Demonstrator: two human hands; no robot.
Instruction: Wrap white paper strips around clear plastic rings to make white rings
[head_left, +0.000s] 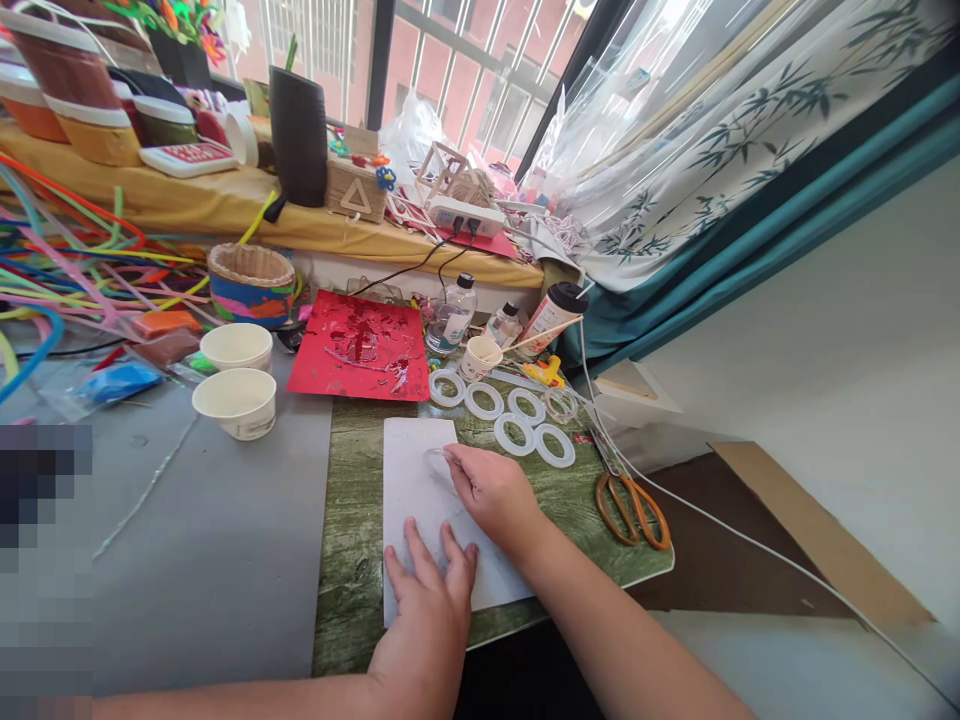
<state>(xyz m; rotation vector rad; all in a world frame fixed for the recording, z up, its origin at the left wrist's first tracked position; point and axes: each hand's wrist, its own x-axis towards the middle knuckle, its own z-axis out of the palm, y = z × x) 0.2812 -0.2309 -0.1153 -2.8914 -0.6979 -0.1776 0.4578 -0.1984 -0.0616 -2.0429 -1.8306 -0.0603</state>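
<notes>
A white sheet of paper lies on the green wood-patterned table. My left hand rests on the lower part of the sheet with its fingers spread, holding nothing. Over the sheet's upper right part, my right hand pinches a clear ring-like piece between thumb and fingers. The piece is partly hidden by the fingers. Several translucent white rings lie just beyond the paper, with a clear ring beside them.
Orange-handled scissors lie right. A red sheet, a small cup, bottles and a yellow glue gun stand or lie behind. Two paper bowls sit left on the grey mat. A white cable crosses the right side.
</notes>
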